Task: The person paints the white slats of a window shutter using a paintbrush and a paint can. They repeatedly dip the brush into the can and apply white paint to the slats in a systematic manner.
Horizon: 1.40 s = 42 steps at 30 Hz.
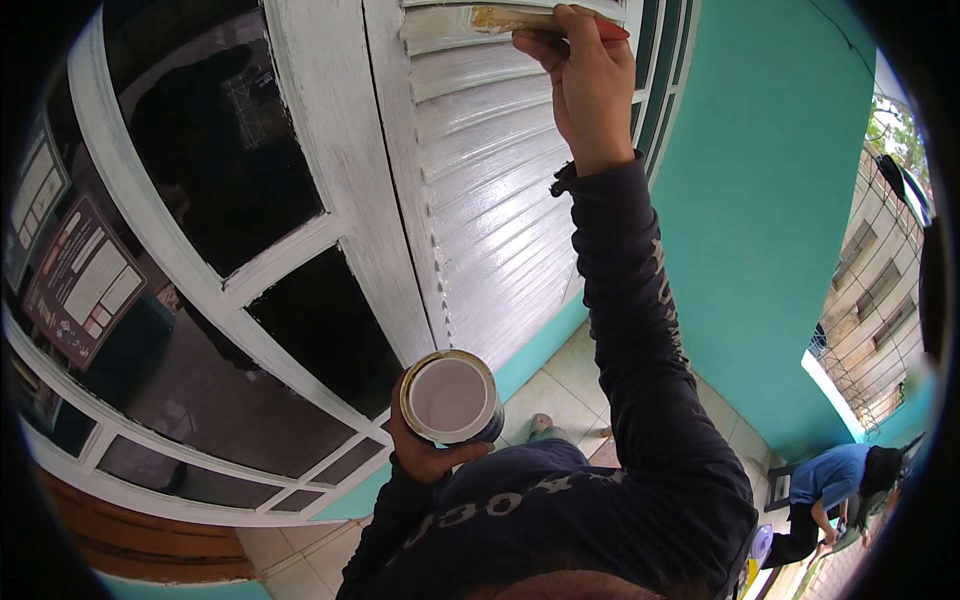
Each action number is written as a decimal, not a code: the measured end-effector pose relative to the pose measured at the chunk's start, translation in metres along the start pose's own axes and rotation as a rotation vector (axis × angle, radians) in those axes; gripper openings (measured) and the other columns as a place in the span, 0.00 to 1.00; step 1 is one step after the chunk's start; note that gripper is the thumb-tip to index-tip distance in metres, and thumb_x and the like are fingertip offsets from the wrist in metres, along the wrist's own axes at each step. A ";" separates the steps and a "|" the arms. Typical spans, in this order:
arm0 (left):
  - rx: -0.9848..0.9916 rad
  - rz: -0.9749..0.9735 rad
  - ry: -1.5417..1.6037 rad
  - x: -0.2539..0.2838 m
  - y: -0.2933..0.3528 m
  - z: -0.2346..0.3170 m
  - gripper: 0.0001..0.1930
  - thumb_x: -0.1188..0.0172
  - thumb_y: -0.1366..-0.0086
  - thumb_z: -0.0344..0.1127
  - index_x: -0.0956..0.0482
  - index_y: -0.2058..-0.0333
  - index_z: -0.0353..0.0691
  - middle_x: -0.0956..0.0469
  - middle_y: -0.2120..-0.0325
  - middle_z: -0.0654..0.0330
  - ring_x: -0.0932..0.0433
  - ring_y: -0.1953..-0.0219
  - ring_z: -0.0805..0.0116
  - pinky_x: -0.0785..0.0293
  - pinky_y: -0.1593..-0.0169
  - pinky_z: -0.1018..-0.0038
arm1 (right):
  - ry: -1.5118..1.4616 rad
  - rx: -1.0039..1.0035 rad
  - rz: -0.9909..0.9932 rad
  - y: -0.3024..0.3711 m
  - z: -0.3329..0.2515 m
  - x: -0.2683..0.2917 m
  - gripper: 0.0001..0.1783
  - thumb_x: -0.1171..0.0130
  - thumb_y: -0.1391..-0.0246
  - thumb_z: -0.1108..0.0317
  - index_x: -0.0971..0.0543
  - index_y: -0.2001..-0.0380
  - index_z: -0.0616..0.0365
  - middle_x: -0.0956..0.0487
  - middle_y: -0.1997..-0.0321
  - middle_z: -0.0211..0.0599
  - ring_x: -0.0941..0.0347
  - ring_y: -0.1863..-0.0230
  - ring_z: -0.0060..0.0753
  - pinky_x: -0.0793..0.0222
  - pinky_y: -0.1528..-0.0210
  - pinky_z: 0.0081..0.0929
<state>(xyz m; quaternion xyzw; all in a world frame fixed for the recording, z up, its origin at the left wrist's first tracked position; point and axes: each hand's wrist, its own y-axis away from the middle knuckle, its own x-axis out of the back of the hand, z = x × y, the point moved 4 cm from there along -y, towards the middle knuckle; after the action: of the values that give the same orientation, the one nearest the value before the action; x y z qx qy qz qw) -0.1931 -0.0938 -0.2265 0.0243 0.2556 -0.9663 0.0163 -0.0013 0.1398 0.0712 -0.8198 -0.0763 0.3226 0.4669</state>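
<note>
My right hand is raised at the top of the view, closed round the red handle of a paintbrush. The brush lies sideways, its bristles to the left against the upper slats of a white louvred shutter. Wet-looking white paint shines on the slats. Lower down, close to my body, my left hand is wrapped round a paint can. The can has no lid on, and pale paint shows inside it; drips mark its rim.
Left of the shutter stands a white-framed glass door with dark panes and a poster behind it. A turquoise wall runs on the right. Pale tiles cover the floor. At the lower right a person in a blue shirt bends over.
</note>
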 end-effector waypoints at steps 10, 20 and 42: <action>0.013 -0.009 -0.005 0.006 -0.001 -0.008 0.61 0.13 0.65 0.40 0.44 0.36 0.33 0.28 0.43 0.48 0.25 0.41 0.55 0.29 0.38 0.58 | 0.200 0.149 -0.149 -0.005 -0.034 -0.009 0.06 0.46 0.35 0.71 0.26 0.66 0.62 0.21 0.73 0.37 0.21 0.75 0.29 0.20 0.69 0.24; 0.048 0.007 0.034 -0.001 -0.002 -0.008 0.60 0.12 0.67 0.40 0.41 0.37 0.33 0.26 0.45 0.48 0.24 0.43 0.56 0.27 0.39 0.59 | 0.195 0.144 -0.183 -0.013 -0.029 -0.013 0.08 0.45 0.35 0.70 0.25 0.68 0.63 0.20 0.73 0.38 0.22 0.76 0.26 0.21 0.70 0.23; 0.111 0.152 -0.092 0.013 0.026 -0.017 0.58 0.12 0.69 0.38 0.39 0.38 0.33 0.26 0.47 0.50 0.23 0.45 0.57 0.26 0.41 0.60 | 0.683 0.382 0.067 -0.076 -0.028 0.105 0.06 0.42 0.38 0.72 0.25 0.65 0.65 0.21 0.74 0.39 0.21 0.74 0.30 0.23 0.71 0.27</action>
<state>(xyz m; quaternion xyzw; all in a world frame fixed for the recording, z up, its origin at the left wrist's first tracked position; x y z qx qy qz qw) -0.2048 -0.1080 -0.2542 -0.0001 0.1981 -0.9751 0.1000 0.1108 0.2061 0.0953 -0.7803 0.1717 0.0547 0.5989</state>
